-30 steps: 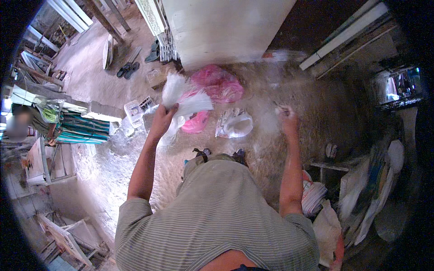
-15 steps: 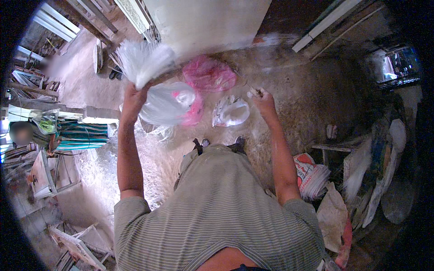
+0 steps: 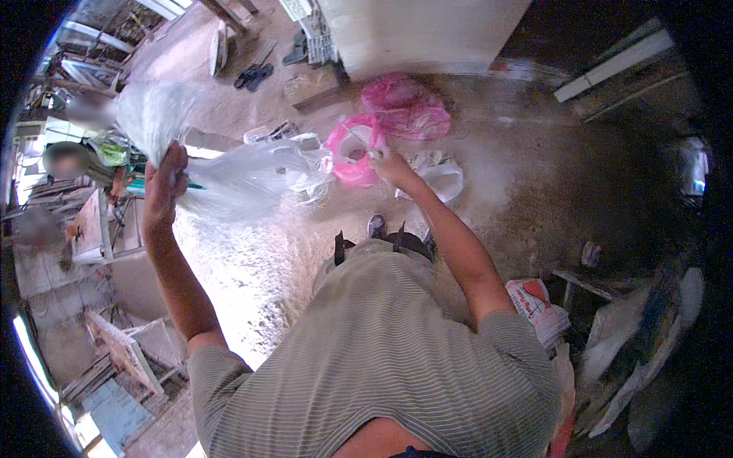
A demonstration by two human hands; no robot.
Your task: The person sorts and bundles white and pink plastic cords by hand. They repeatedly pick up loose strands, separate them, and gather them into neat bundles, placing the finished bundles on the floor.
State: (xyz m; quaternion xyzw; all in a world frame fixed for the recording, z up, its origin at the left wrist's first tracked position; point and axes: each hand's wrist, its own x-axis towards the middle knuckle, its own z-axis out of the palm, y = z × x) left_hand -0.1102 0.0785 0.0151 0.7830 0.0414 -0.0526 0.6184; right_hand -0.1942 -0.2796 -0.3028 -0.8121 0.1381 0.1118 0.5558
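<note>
My left hand (image 3: 166, 185), raised at the left, is closed round a bundle of fine whitish fibres (image 3: 155, 116). The bundle fans out above the fist, and long loose strands (image 3: 244, 183) spread from below it toward the middle. My right hand (image 3: 395, 169) is closed beside a round container lined with pink plastic (image 3: 341, 169), with white material around the hole inside it. What the right fingers pinch is too small to name. A crumpled pink plastic bag (image 3: 408, 109) lies just beyond, and an opened white sack (image 3: 447, 183) lies to the right of the container.
Dark sandals (image 3: 253, 75) lie on the far floor near a pale upright panel (image 3: 427, 34). Wooden frames (image 3: 126, 347) stand at the left, where other people are partly visible. A low bench (image 3: 584, 282) and a printed sack (image 3: 538, 309) are at the right.
My left hand with the fibres has moved left and slightly down. My right hand has come left to the pink-lined container, which is now less covered by strands. The whole view has shifted.
</note>
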